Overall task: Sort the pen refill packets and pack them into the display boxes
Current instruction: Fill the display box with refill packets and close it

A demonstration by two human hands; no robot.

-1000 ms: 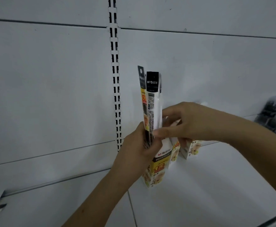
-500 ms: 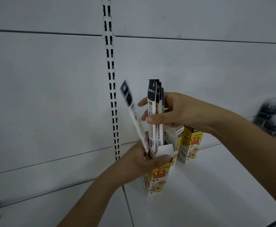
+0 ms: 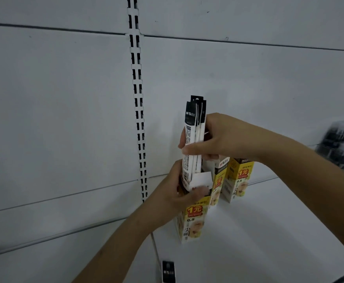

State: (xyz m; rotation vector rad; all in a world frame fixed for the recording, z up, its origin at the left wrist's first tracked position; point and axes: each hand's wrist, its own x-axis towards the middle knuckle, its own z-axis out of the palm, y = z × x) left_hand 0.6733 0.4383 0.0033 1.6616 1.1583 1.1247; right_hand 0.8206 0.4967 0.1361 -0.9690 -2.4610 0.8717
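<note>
The right hand [image 3: 224,139] pinches a bunch of packets [image 3: 193,137], thumb in front and fingers curled behind. The packets are long, thin and white with black tops. They stand straight up, and their bottom ends sit down inside the open top of the near box [image 3: 193,219]. The front packet has "M&G" in white letters on its black top, with two more signs beside it that are too blurry to read. Lower down it has tiny print and a bar code. The left hand [image 3: 179,193] grips the top of the near box, with the thumb pressed on the white flap [image 3: 200,180] at the front. The near box is yellow and white and stands up on the white shelf [image 3: 269,231]. It has a red patch that says "1元", and under that "0.5" and some more signs. Two more boxes just like it stand behind it to the right, close together. The middle box [image 3: 219,180] shows "M&G" near its top, and the far box [image 3: 239,178] shows "1元" and "0.5". One more packet [image 3: 168,271] with a black top and "M&G" on it pokes up at the bottom edge of the view. A white bar with black slots [image 3: 138,99] runs up the white back wall [image 3: 54,109]. At the far right, blurry dark and white stock [image 3: 342,141] sits by the wall.
</note>
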